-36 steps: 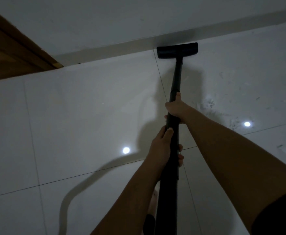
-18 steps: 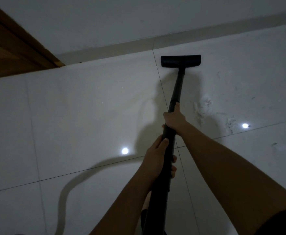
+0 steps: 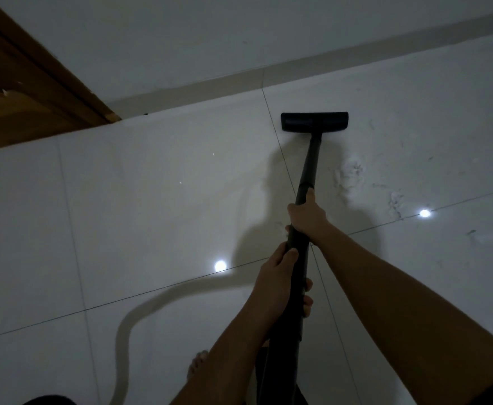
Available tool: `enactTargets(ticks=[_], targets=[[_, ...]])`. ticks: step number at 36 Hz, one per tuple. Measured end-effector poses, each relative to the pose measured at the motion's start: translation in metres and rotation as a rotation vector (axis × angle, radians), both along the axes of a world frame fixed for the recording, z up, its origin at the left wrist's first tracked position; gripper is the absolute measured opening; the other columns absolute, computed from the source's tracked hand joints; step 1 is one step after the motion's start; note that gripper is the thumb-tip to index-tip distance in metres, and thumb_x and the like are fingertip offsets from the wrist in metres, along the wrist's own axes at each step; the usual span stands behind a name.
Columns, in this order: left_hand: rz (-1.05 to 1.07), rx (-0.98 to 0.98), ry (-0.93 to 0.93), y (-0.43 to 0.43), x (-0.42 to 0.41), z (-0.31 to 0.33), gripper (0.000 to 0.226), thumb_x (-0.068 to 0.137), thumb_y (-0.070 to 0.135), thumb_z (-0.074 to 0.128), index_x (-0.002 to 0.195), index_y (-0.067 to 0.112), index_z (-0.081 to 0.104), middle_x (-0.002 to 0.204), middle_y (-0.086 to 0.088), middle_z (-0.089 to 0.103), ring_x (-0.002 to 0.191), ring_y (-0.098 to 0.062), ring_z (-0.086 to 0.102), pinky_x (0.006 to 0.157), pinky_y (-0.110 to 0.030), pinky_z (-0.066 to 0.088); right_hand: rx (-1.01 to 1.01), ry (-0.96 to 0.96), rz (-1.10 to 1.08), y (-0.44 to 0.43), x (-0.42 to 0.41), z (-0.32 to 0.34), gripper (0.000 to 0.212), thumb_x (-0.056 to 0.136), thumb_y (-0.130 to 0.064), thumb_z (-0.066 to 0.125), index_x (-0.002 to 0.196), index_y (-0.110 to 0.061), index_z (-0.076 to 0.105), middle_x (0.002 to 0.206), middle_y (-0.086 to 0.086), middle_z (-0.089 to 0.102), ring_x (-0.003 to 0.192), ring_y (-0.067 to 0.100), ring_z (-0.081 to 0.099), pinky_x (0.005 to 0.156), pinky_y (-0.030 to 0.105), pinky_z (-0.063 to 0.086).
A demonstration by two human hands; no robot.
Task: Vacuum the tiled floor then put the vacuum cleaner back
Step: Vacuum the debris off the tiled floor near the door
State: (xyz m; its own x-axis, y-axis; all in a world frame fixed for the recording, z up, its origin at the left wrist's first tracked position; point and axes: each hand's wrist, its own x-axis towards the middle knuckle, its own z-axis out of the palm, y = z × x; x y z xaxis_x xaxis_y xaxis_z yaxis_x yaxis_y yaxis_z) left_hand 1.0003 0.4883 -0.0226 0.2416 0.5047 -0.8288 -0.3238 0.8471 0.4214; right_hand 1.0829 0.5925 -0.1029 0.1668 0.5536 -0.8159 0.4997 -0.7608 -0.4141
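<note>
Gripping the long black vacuum wand (image 3: pixel 297 287) low on its shaft, the left hand (image 3: pixel 277 279) had its fingers wrapped tight around the tube, thumb laid along the top. At about seven o'clock a bare foot (image 3: pixel 197 363) rested on the glossy white tiled floor (image 3: pixel 122 214). Farther up the wand, the right hand (image 3: pixel 308 217) was likewise clamped around it. Beyond both hands, at twelve o'clock, the flat black rectangular floor head (image 3: pixel 314 121) sat on the tile, just short of the pale skirting strip (image 3: pixel 210 89). Scuffy dirt marks (image 3: pixel 353 173) lay at one o'clock. A brown wooden door frame (image 3: pixel 34 83) stood at ten o'clock.
</note>
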Motion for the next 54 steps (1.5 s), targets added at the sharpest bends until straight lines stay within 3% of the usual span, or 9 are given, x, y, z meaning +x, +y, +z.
enactTargets(ticks=[4, 9, 13, 19, 27, 42, 47, 50, 54], targets=[[-0.009, -0.006, -0.003, -0.016, -0.005, 0.005, 0.029, 0.102, 0.029, 0.037, 0.126, 0.025, 0.051, 0.068, -0.013, 0.048, 0.041, -0.018, 0.044, 0.039, -0.019, 0.04, 0.008, -0.023, 0.035, -0.018, -0.005, 0.003, 0.074, 0.095, -0.012, 0.045, 0.154, -0.018, 0.001, 0.142, 0.022, 0.041, 0.085, 0.032, 0.063, 0.08, 0.041, 0.056], [-0.051, 0.013, 0.033, -0.045, -0.017, 0.012, 0.025, 0.102, 0.029, 0.038, 0.121, 0.026, 0.053, 0.068, -0.016, 0.05, 0.039, -0.019, 0.046, 0.038, -0.02, 0.041, 0.01, 0.003, -0.075, -0.049, -0.017, 0.013, 0.075, 0.096, -0.014, 0.043, 0.155, -0.025, -0.002, 0.105, 0.016, 0.049, 0.059, 0.019, 0.056, 0.06, 0.032, 0.053], [-0.088, 0.024, 0.053, -0.071, -0.034, 0.022, 0.02, 0.102, 0.027, 0.037, 0.106, 0.035, 0.055, 0.07, -0.016, 0.051, 0.039, -0.018, 0.048, 0.038, -0.02, 0.042, -0.011, 0.022, -0.08, -0.079, -0.032, 0.021, 0.073, 0.096, -0.013, 0.042, 0.154, -0.024, 0.0, 0.125, 0.023, 0.048, 0.063, 0.021, 0.056, 0.049, 0.026, 0.045], [-0.111, 0.024, 0.07, -0.119, -0.059, 0.022, 0.025, 0.101, 0.025, 0.039, 0.121, 0.02, 0.054, 0.061, -0.012, 0.05, 0.037, -0.019, 0.046, 0.039, -0.022, 0.041, -0.041, 0.009, -0.085, -0.129, -0.054, 0.019, 0.074, 0.095, -0.014, 0.045, 0.154, -0.019, 0.001, 0.117, 0.022, 0.053, 0.081, 0.032, 0.063, 0.083, 0.046, 0.056], [-0.128, -0.018, 0.075, -0.175, -0.078, 0.03, 0.027, 0.101, 0.026, 0.039, 0.123, 0.026, 0.053, 0.063, -0.013, 0.052, 0.041, -0.018, 0.048, 0.04, -0.024, 0.041, -0.036, 0.038, -0.112, -0.191, -0.07, 0.029, 0.071, 0.098, -0.015, 0.042, 0.155, -0.021, -0.001, 0.122, 0.023, 0.053, 0.058, 0.016, 0.05, 0.045, 0.023, 0.038], [-0.137, -0.005, 0.11, -0.24, -0.034, 0.027, 0.034, 0.103, 0.027, 0.035, 0.134, 0.02, 0.047, 0.065, -0.012, 0.051, 0.033, -0.014, 0.047, 0.036, -0.018, 0.041, -0.004, -0.016, -0.077, -0.251, -0.029, 0.026, 0.072, 0.098, -0.016, 0.043, 0.155, -0.022, -0.002, 0.126, 0.023, 0.051, 0.057, 0.016, 0.048, 0.044, 0.023, 0.035], [-0.132, -0.01, 0.101, -0.257, -0.022, 0.026, 0.036, 0.103, 0.025, 0.035, 0.135, 0.014, 0.044, 0.064, -0.013, 0.05, 0.033, -0.014, 0.047, 0.036, -0.018, 0.04, 0.013, 0.004, -0.111, -0.269, -0.02, 0.025, 0.068, 0.096, -0.011, 0.043, 0.153, -0.019, 0.007, 0.136, 0.023, 0.045, 0.081, 0.028, 0.059, 0.066, 0.033, 0.051], [-0.132, -0.007, 0.095, -0.268, -0.019, 0.031, 0.036, 0.103, 0.025, 0.035, 0.135, 0.011, 0.043, 0.066, -0.015, 0.05, 0.033, -0.014, 0.046, 0.035, -0.017, 0.04, 0.0, -0.041, -0.069, -0.281, -0.016, 0.024, 0.071, 0.096, -0.011, 0.044, 0.155, -0.016, 0.004, 0.124, 0.018, 0.045, 0.073, 0.024, 0.057, 0.059, 0.03, 0.049], [-0.134, 0.0, 0.095, -0.278, -0.018, 0.038, 0.034, 0.103, 0.022, 0.035, 0.133, 0.01, 0.045, 0.065, -0.016, 0.048, 0.029, -0.012, 0.044, 0.034, -0.015, 0.038, -0.001, -0.024, -0.069, -0.294, -0.016, 0.024, 0.066, 0.096, -0.01, 0.044, 0.152, -0.016, 0.01, 0.145, 0.021, 0.037, 0.115, 0.037, 0.055, 0.088, 0.039, 0.05]])
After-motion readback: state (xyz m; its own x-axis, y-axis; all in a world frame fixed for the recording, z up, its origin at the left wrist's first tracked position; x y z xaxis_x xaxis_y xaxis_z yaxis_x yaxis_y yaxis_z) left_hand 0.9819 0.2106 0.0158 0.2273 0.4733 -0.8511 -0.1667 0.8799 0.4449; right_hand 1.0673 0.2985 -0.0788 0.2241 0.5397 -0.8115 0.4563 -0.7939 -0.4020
